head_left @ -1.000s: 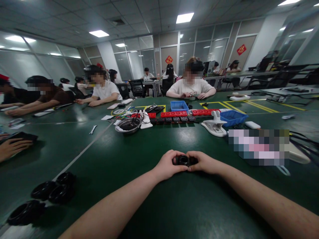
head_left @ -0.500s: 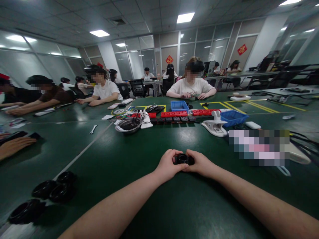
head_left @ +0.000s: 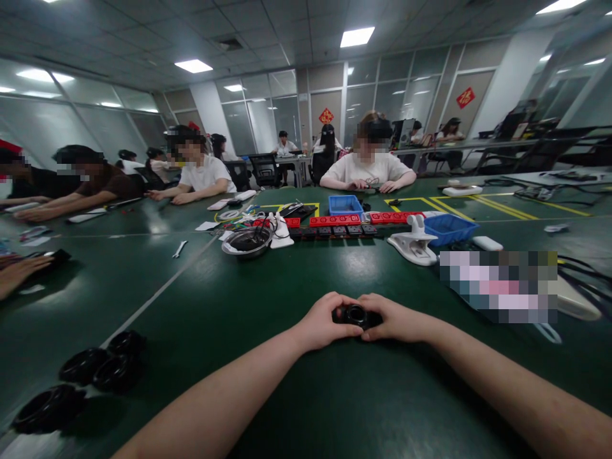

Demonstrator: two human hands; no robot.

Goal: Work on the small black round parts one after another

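Both hands are closed around a glossy black part with a round, ring-like opening (head_left: 356,314) facing up. My left hand (head_left: 327,324) grips its left side, with the thumb along the near edge. My right hand (head_left: 393,319) holds the right side, fingers over the far edge and thumb near the front. The part sits low over the green table, and whether it touches the surface I cannot tell. Much of its body is hidden by my fingers. Several similar black ring-shaped parts (head_left: 117,371) lie at the table's near left.
Ahead stand a metal bowl (head_left: 247,243), a red strip of sockets (head_left: 333,220), a white clip stand (head_left: 414,242) and blue trays (head_left: 449,228). A wrench (head_left: 179,249) lies left. A co-worker's hand (head_left: 23,273) is at the far left; another person sits opposite.
My hands and the black part have shifted slightly right and toward me. More of the part's right end shows. The co-worker's hand at far left has drawn back left.
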